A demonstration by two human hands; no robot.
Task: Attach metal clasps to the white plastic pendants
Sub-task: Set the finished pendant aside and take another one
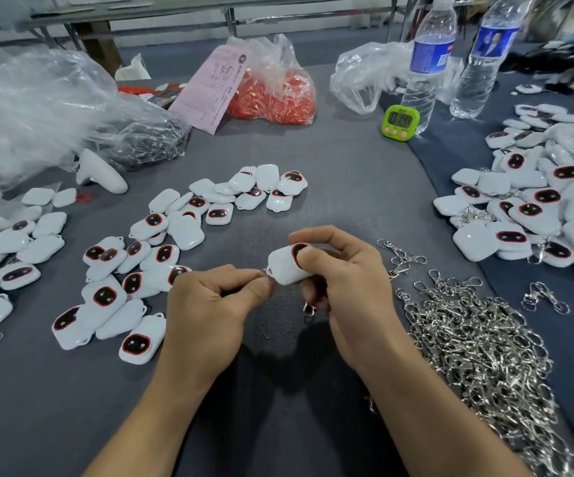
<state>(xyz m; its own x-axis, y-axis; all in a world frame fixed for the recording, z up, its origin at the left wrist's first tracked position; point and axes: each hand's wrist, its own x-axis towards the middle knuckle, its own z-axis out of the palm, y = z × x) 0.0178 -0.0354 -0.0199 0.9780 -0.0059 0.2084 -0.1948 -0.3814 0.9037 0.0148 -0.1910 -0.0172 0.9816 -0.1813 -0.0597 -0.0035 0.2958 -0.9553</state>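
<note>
- A white plastic pendant (284,268) is just above the middle of the grey table (347,187), gripped between the thumb and fingers of the right hand (347,280).
- The left hand (216,304) pinches a small clasp ring (264,272) at the pendant's corner loop.
- A metal clasp (308,309) dangles below the right hand.
- Advice: hold the pendant steady and thread the ring fully through before letting go.
- Loose pendants (134,263) lie to the left and a pile of clasps (478,339) to the right.
</note>
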